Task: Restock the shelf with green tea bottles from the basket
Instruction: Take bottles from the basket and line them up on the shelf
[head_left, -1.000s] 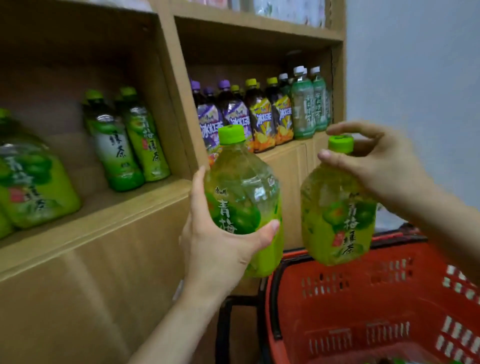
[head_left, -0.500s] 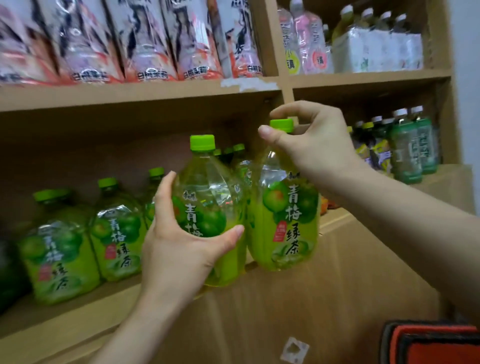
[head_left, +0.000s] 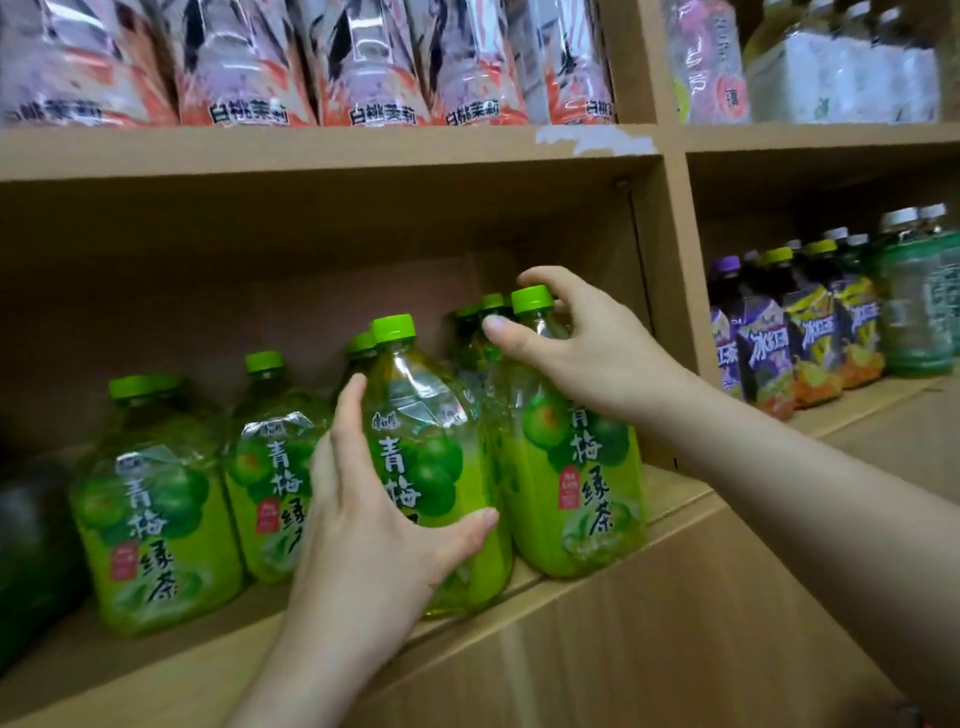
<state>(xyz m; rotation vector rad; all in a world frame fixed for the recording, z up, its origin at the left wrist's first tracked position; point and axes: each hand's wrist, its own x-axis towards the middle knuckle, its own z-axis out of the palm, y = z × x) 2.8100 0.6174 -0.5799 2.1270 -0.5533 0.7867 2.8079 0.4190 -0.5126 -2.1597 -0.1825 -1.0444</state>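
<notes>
My left hand (head_left: 374, 519) wraps around the body of a green tea bottle (head_left: 436, 462) with a green cap, standing at the front edge of the wooden shelf (head_left: 613, 577). My right hand (head_left: 582, 353) grips the neck of a second green tea bottle (head_left: 576, 493) just to its right, also resting on the shelf edge. More green tea bottles (head_left: 150, 519) stand in the same compartment to the left and behind. The basket is out of sight.
A vertical divider (head_left: 680, 291) closes the compartment on the right. Beyond it stand purple, yellow and green drink bottles (head_left: 810, 332). The shelf above holds pink and orange packs (head_left: 249, 62). A dark green bottle (head_left: 26, 551) sits at the far left.
Both hands have carried their bottles up from beside the red basket and into the shelf compartment; the bottles now rest on the shelf board. The view has lifted away from the basket.
</notes>
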